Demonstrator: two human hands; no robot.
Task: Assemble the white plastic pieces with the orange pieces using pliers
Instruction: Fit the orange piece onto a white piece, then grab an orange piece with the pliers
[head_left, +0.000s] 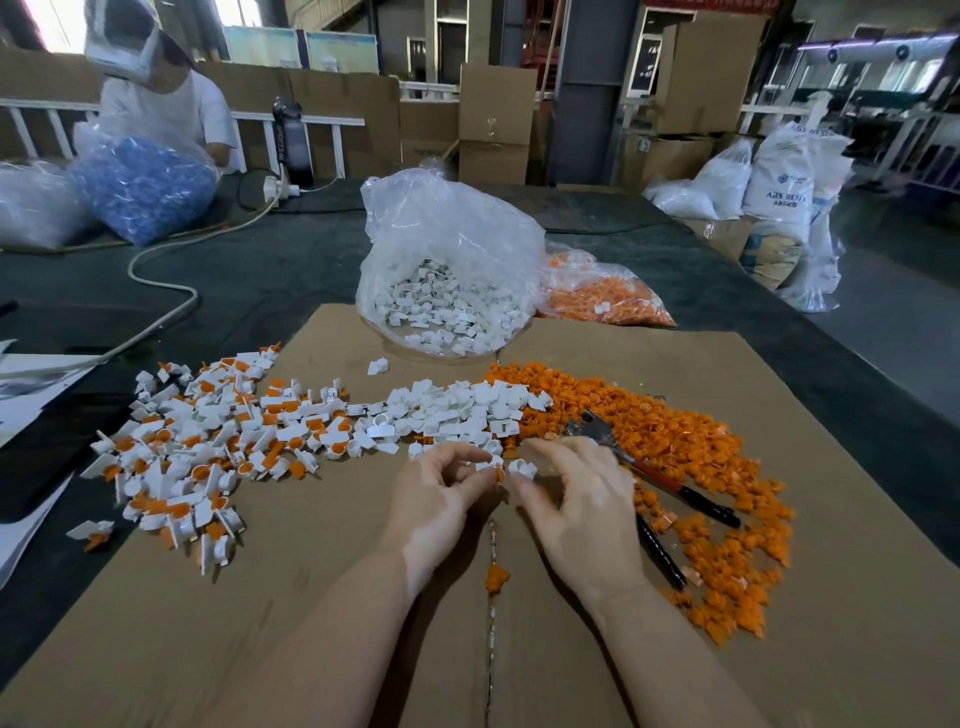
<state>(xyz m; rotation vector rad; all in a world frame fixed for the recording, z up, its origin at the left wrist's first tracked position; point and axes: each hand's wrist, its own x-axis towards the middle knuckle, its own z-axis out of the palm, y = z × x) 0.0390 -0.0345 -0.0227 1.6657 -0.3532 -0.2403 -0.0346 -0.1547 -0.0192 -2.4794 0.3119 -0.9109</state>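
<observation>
Head view of a work table covered by a flattened cardboard sheet (779, 597). The left hand (441, 499) is curled, its thumb and forefinger pinching a small white plastic piece (488, 464) with an orange piece (500, 474) at its near edge. The right hand (576, 504) is also curled; its fingertips (522, 486) hold a second white piece (522, 467) just right of the first. The two hands nearly meet at centre, the held parts almost touching; whether the parts are already joined cannot be told. The other fingers of the right hand arch loosely over the sheet.

The pliers (644, 467) lie unheld on the sheet just right of the right hand, metal head far, dark handles near, resting partly on the heap of loose orange pieces (717, 467) that spreads across the right side. A heap of loose white pieces (457, 410) lies just beyond the hands at centre. A wide scatter of assembled white-and-orange parts (208, 447) covers the left of the sheet. One stray orange part (496, 578) lies near, between the forearms.

Farther off, an open clear bag of white pieces (447, 280) stands at the sheet's far edge, with a bag of orange pieces (608, 296) to its right. At far left, another person (166, 98) sits behind a bag of blue parts (140, 187).
</observation>
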